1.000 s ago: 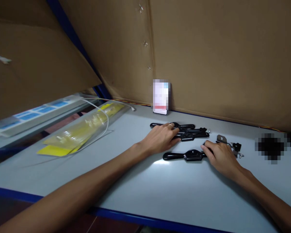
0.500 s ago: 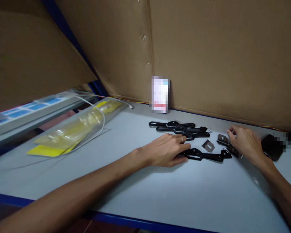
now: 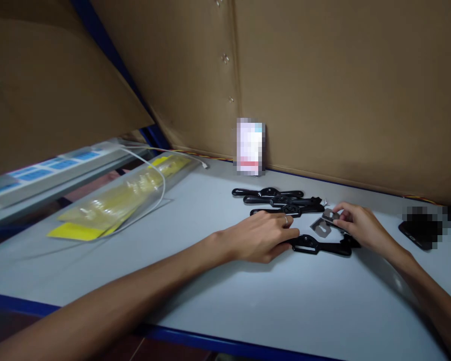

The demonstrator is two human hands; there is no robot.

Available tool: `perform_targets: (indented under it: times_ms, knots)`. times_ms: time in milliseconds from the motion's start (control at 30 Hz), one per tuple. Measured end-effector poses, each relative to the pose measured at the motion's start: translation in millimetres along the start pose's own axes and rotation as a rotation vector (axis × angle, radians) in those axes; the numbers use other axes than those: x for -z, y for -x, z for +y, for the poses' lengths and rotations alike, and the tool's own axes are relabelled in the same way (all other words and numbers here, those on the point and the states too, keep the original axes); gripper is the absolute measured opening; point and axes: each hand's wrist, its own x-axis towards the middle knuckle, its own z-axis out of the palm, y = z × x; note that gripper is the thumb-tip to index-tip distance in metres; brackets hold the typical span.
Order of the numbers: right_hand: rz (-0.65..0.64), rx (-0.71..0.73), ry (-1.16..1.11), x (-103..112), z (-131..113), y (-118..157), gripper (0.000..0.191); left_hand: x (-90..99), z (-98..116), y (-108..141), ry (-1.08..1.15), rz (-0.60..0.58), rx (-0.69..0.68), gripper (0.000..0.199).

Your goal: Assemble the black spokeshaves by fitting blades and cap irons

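black spokeshave body [image 3: 319, 245] | flat on table | small metal plate [image 3: 329, 215] | pinched, tilted

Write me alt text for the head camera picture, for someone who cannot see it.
Two bare hands work on a pale table: the left hand rests on a black two-handled tool, while the right hand pinches a small metal plate. More black tools lie behind, against cardboard walls.

Both arms are bare from the lower edge of the view up to the wrists, with no sleeves, watch or bracelet showing. The left hand [image 3: 265, 235] wears a thin, pale metal ring [image 3: 285, 219] on one finger, near the knuckle. The right hand [image 3: 359, 228] shows no ring, and its fingers [image 3: 340, 216] are uncovered.
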Motion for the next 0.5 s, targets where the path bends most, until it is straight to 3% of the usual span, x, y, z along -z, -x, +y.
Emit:
perform_targets:
  times_ms: [167, 367, 500]
  knots:
    - [-0.006, 0.011, 0.014, -0.3, -4.4, 1.4, 0.013, 0.2, 0.9, 0.4, -0.015, -0.031, 0.02, 0.011]
    - [0.171, -0.037, 0.171, 3.0, -3.8, 1.4, 0.02, -1.0, 1.3, -0.5, -0.023, -0.022, 0.019, 0.011]
    - [0.21, 0.124, 0.152, -3.3, -5.3, 0.1, 0.035, -0.5, 0.9, -0.5, -0.023, -0.014, 0.016, 0.011]
